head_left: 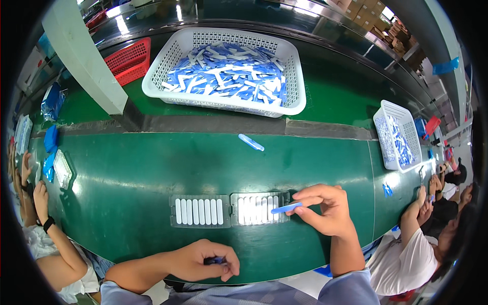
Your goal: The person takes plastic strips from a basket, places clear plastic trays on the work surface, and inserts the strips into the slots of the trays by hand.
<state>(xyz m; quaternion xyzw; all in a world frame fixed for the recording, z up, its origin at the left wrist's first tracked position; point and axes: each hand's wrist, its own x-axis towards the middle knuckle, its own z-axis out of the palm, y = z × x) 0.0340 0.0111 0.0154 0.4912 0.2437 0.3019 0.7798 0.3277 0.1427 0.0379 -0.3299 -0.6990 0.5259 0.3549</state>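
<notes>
My right hand (328, 208) pinches a slim blue stick with rounded ends (284, 208) between thumb and fingertips. The stick is over the right end of a clear plastic tray (234, 218) in two halves. White rounded strips (199, 211) stand side by side in the left half; a similar row (256, 209), partly under glare, fills much of the right half. Near the table's front edge my left hand (211, 260) is curled, with something dark and bluish showing inside its fingers that I cannot make out. A loose blue-and-white stick (251, 142) lies beyond the tray.
A large white basket (223, 104) heaped with blue and white sticks stands behind a dark ledge (213, 125). A red basket (127, 61) and a post (86, 56) are left; a smaller white basket (401, 165) is right. Co-workers' arms (63, 244) flank both sides.
</notes>
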